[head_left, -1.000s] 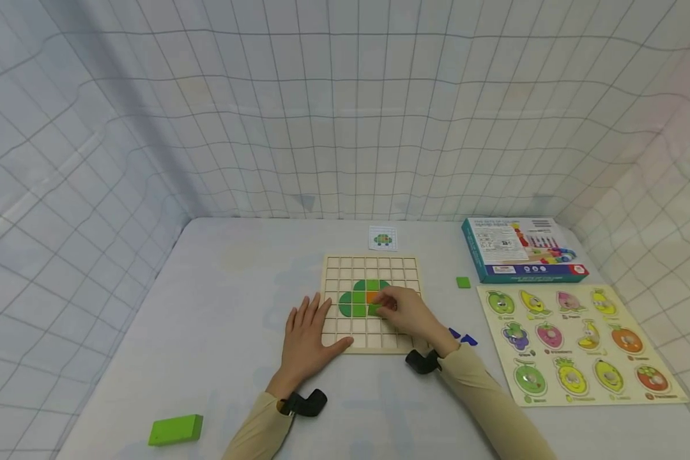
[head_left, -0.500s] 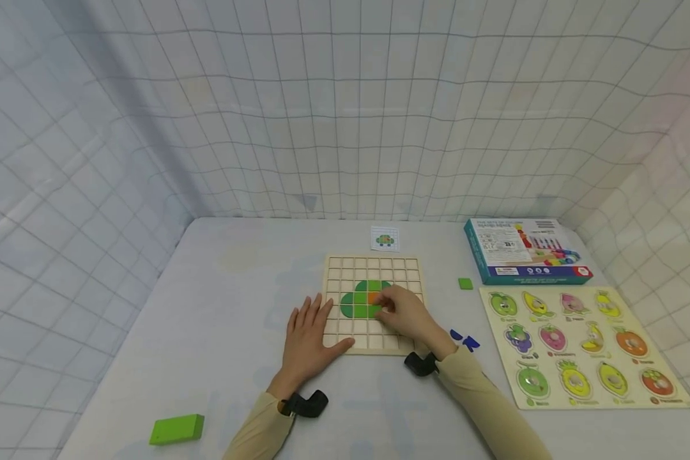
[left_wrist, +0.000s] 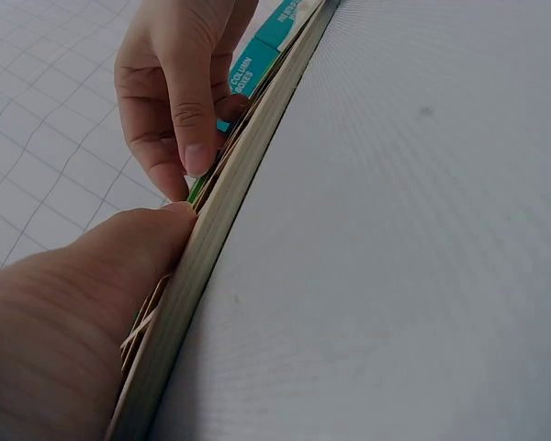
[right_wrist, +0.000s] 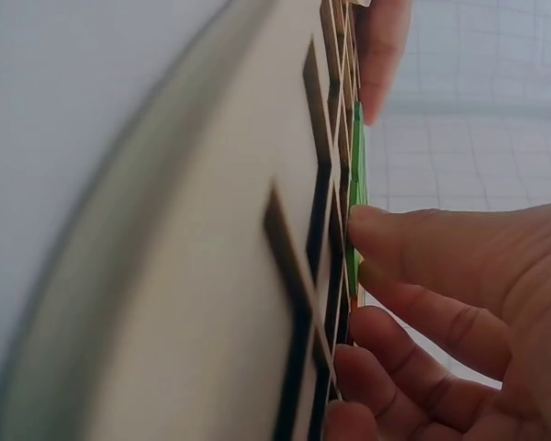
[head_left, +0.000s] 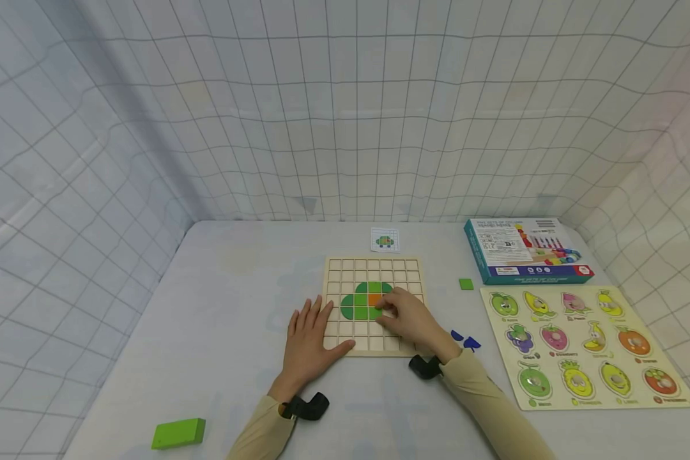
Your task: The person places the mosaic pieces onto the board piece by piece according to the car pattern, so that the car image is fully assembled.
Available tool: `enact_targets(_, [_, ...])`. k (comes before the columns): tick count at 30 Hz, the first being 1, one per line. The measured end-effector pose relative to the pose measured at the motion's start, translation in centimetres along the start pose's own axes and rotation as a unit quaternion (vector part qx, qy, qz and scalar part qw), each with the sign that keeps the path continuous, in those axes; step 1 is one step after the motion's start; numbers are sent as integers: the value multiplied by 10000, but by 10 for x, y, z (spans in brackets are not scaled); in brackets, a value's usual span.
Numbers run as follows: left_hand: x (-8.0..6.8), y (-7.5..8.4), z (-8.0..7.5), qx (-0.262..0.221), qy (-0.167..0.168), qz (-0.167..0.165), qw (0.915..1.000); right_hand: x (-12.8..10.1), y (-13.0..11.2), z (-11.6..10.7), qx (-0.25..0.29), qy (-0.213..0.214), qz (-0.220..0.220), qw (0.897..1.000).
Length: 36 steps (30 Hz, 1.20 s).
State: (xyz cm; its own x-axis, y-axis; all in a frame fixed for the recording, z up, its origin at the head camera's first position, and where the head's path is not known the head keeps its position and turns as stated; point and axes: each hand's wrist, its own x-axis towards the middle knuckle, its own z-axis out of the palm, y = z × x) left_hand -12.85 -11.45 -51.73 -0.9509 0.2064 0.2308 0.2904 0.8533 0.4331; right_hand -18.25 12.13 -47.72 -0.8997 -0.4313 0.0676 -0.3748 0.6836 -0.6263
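Note:
A wooden grid board (head_left: 345, 348) holds a patch of green tiles with one orange tile (head_left: 374, 299) among them. My right hand (head_left: 411, 322) is over the right part of this patch, thumb and index finger pinching a green square tile (head_left: 374, 313) just below the orange one. In the right wrist view those fingertips are right at the green tile (right_wrist: 353, 248), low against the board. My left hand (head_left: 307, 338) lies with fingers spread along the board's left side, its thumb on the lower left of the board.
A small picture card (head_left: 384, 240) lies behind the board. To the right are a loose green square tile (head_left: 466, 283), blue pieces (head_left: 471, 344), a teal-edged box (head_left: 529, 251) and a fruit puzzle board (head_left: 586, 348). A green block (head_left: 178, 434) sits at front left.
The green square tile under my right fingers has gone from tilted to lying flat in its cell. My right hand has barely moved, and the left hand stays in place.

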Motion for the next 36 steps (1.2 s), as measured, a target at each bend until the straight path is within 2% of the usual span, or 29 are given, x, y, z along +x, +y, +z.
enact_targets(11, [0, -1, 1, 47, -43, -44, 10000, -8, 8, -11, 305, -179, -467, 9983])
enact_targets(13, [0, -1, 1, 32, -36, -46, 10000, -11, 12, -17, 375, -99, -556, 9977])
enact_targets(19, [0, -1, 1, 3, 12, -35, 10000, -23, 31, -37, 516, 251, -468, 9973])
enact_targets(23, [-1, -2, 1, 16, -10, -42, 10000, -32, 47, -51, 419, 476, -251, 9977])
enact_targets(27, [-1, -2, 1, 26, 38, 13, 10000, -40, 58, -64, 166, 638, 190, 9976])
enact_targets(32, [0, -3, 1, 7, 101, 55, 9999, -46, 67, -79, -81, 846, 573, 9947])
enact_targets(36, [-2, -2, 0, -4, 29, 10, 10000, -48, 75, -88, -341, 873, 887, 9916])
